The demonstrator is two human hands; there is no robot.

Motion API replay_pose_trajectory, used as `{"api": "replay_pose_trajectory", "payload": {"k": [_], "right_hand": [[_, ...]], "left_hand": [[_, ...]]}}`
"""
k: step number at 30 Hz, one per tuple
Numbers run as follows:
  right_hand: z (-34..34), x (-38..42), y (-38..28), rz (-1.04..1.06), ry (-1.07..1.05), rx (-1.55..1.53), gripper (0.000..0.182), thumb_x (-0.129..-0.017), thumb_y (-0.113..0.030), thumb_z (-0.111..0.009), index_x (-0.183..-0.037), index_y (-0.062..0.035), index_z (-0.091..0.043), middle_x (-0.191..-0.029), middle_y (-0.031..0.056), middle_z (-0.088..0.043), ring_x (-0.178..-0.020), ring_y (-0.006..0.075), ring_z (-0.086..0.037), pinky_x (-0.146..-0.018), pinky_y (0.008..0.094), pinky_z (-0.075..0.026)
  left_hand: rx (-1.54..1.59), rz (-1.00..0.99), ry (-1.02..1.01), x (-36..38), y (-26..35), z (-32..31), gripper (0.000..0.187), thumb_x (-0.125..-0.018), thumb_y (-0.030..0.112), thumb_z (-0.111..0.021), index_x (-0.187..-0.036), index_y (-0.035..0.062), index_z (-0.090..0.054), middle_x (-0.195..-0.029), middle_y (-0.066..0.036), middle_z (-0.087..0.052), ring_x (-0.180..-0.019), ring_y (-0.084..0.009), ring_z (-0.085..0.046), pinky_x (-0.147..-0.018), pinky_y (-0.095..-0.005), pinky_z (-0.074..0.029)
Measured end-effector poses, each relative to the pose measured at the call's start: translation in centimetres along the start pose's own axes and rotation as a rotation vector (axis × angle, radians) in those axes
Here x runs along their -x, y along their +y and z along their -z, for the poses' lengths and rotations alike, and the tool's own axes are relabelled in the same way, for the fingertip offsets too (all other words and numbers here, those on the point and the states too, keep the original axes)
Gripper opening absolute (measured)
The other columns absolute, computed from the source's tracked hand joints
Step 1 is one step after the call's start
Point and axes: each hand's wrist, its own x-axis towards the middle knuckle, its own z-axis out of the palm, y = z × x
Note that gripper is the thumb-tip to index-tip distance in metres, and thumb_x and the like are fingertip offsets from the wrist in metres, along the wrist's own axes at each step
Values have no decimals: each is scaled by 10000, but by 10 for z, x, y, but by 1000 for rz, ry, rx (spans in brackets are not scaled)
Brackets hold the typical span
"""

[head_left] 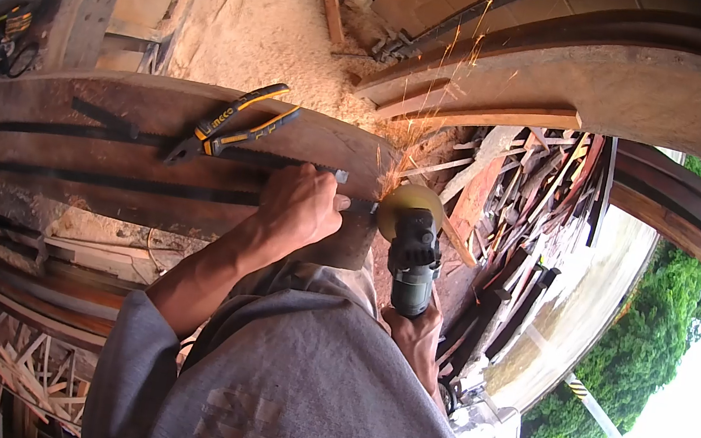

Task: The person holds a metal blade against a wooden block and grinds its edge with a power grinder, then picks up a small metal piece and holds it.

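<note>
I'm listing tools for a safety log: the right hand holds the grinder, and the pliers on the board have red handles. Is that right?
Not quite: the head view shows the pliers with yellow and black handles, not red. The right hand does hold the grinder, and the pliers do lie on the board.

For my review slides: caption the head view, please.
Sparks fly as the right hand works a grinder at a dark strip the left hand holds.
</note>
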Motion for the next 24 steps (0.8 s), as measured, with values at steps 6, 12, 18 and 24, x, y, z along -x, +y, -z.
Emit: {"api": "replay_pose_trajectory", "payload": {"k": [6, 12, 18, 24], "right_hand": [[12, -3, -4, 3, 2, -50, 178, -906, -236, -566, -1062, -318, -545, -904, -44, -656, -798, 149, -666, -708, 313, -572], [18, -2, -5, -4, 4, -82, 174, -901, -237, -571, -1058, -311, -552, -903, -38, -656, -798, 153, -666, -710, 321, -572], [24, -4, -7, -8, 0, -101, 172, -897, -237, -577, -1055, -303, -558, -903, -31, -657, -798, 157, -665, -712, 328, -572], [28, -3, -8, -6, -12, -116, 170, -893, -238, -582, -1052, -295, -564, -903, -24, -657, -798, 161, -665, -714, 335, -571]], "left_hand": [[14, 25, -31, -1, 6, 9, 289, -866, 254, -707, -780, -20, -742, -762, -293, -682, -769, -444, -710, -730, -497, -578], [6, 10, -33, 0, 5, 6, 285, -867, 253, -707, -786, -18, -743, -785, -302, -683, -781, -443, -710, -741, -497, -577], [-7, 2, -46, -1, 1, 2, 258, -853, 245, -702, -791, -1, -746, -830, -298, -698, -800, -435, -712, -748, -491, -581], [-10, 13, -52, -1, 1, 2, 261, -864, 253, -696, -804, 5, -747, -827, -280, -705, -815, -427, -714, -747, -491, -581]]}}
